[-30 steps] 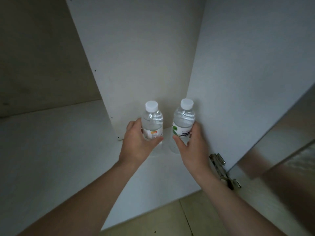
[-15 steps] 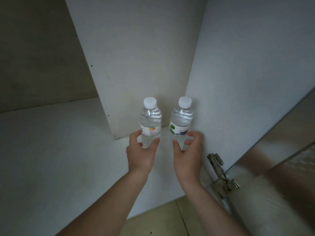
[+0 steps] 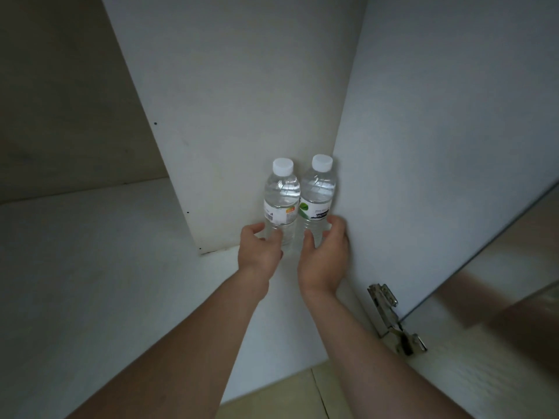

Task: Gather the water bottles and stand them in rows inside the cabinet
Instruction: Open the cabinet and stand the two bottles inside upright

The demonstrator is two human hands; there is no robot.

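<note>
1. The left hand (image 3: pixel 260 252) has its fingers (image 3: pixel 255 228) curled round the base of the left bottle (image 3: pixel 281 204), thumb on the near side; it holds the bottle low, below the label.
2. The right hand (image 3: pixel 325 252) does the same to the right bottle (image 3: pixel 317 198), its fingers (image 3: pixel 337 220) wrapped round the far side next to the side wall (image 3: pixel 438 146) and its thumb on the near side.
3. Both bottles stand upright on the cabinet floor (image 3: pixel 106 267), capped, touching or nearly touching each other, tucked into the back right corner where the back panel (image 3: pixel 242 101) meets the side wall.
4. Judging from this, the first pair of a back row looks placed, or as good as placed; only letting go is left for these two.
5. No other bottles show inside the cabinet, so the rows are barely begun. How many bottles are left to gather cannot be told, since none lie in view.
6. A door hinge (image 3: pixel 393 319) sits on the right, near the front edge, well apart from the bottles.
</note>
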